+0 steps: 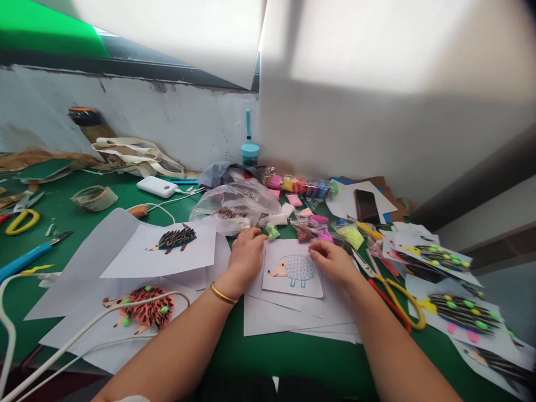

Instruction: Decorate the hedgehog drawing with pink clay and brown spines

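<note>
A small white card (293,286) lies on a stack of white sheets in front of me. On it is a hedgehog drawing (298,268) with blue outlines and a peach-coloured face. My left hand (246,257) rests at the card's left edge, fingers loosely bent and apart, tips close to a light green clay packet (272,231). At the card's upper right is my right hand (334,261), its thumb and forefinger drawn together above the drawing. Whatever may be between those fingertips is too small to make out. A gold bangle (224,294) circles my left wrist.
Clay packets (318,220) and a plastic bag (238,198) lie behind the card. Yellow-handled scissors (404,301) and several seed-covered hedgehog pictures (460,312) lie right. More pictures (142,307), a white cable (84,329) and a blue cutter (31,257) lie left. A phone (366,205) lies back right.
</note>
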`<act>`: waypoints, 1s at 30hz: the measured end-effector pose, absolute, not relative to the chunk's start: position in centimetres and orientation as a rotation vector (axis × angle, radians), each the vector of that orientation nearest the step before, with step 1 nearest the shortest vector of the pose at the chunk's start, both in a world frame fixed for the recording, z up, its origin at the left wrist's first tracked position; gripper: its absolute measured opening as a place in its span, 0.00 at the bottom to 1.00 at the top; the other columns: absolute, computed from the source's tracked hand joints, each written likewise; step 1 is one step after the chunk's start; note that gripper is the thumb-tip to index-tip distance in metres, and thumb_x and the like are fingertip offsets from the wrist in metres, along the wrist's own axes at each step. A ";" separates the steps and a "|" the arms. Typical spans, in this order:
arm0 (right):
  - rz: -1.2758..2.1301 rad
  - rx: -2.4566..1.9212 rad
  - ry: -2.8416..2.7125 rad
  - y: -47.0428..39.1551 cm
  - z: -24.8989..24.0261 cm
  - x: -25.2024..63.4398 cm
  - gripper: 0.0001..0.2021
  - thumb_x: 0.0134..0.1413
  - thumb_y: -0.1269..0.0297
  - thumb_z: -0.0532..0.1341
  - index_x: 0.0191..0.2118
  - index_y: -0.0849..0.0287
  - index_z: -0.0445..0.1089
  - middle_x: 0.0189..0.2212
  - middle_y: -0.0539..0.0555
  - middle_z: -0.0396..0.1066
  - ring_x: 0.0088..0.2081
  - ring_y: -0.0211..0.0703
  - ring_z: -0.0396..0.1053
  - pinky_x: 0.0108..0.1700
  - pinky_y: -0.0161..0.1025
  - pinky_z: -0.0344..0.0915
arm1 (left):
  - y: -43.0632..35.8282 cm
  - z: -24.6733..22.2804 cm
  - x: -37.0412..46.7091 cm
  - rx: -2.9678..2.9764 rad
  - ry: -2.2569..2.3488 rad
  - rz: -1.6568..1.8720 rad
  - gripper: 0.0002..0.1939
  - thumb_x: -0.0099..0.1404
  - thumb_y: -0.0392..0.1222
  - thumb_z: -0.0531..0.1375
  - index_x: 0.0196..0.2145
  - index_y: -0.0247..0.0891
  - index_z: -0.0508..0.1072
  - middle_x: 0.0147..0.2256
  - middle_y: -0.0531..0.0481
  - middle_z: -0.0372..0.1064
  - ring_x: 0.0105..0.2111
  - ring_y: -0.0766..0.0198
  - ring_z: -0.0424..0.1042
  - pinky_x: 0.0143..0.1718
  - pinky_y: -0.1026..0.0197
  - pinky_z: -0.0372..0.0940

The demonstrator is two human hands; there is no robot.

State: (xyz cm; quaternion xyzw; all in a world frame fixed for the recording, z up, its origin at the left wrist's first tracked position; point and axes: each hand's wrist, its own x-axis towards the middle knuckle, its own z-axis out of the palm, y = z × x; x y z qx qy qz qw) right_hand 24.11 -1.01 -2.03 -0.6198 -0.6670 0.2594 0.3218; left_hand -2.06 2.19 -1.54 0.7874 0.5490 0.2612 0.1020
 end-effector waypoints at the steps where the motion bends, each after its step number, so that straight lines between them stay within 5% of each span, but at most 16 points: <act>1: 0.680 -1.615 -1.745 -1.0 -2.0 24.0 0.11 0.54 0.60 0.59 0.39 0.58 0.73 0.35 0.54 0.76 0.36 0.45 0.73 0.38 0.41 0.68 | 2.1 -1.4 -2.0 2.339 1.600 0.784 0.17 0.64 0.31 0.55 0.45 0.43 0.79 0.52 0.43 0.69 0.54 0.49 0.64 0.57 0.45 0.60; 7: 0.626 -1.543 -1.847 -2.3 -1.3 22.4 0.06 0.56 0.62 0.60 0.36 0.57 0.72 0.31 0.51 0.72 0.32 0.42 0.68 0.34 0.38 0.64 | 1.5 -0.9 -2.0 2.444 1.436 0.716 0.12 0.61 0.33 0.61 0.39 0.47 0.80 0.51 0.48 0.71 0.54 0.50 0.63 0.57 0.45 0.58; 14: 0.504 -1.278 -2.097 -5.5 -1.9 19.3 0.09 0.62 0.67 0.59 0.44 0.55 0.75 0.37 0.54 0.71 0.41 0.44 0.68 0.45 0.42 0.64 | 0.5 0.3 -1.9 2.467 1.319 0.677 0.09 0.62 0.40 0.63 0.42 0.46 0.79 0.48 0.49 0.71 0.52 0.53 0.64 0.56 0.48 0.58; 21: 0.178 -1.365 -2.274 -6.2 -2.5 17.6 0.05 0.58 0.67 0.64 0.39 0.52 0.77 0.34 0.53 0.71 0.38 0.44 0.66 0.41 0.42 0.56 | -0.4 0.3 -3.1 2.550 1.140 0.428 0.44 0.46 0.50 0.74 0.60 0.52 0.65 0.65 0.45 0.55 0.65 0.42 0.51 0.62 0.39 0.49; 30: 0.091 -1.391 -2.362 -6.7 -2.3 17.0 0.11 0.60 0.67 0.61 0.48 0.53 0.75 0.35 0.54 0.71 0.39 0.46 0.65 0.43 0.44 0.55 | -0.2 -0.5 -3.0 2.501 1.203 0.280 0.50 0.45 0.49 0.74 0.64 0.52 0.60 0.67 0.43 0.52 0.67 0.39 0.47 0.63 0.34 0.46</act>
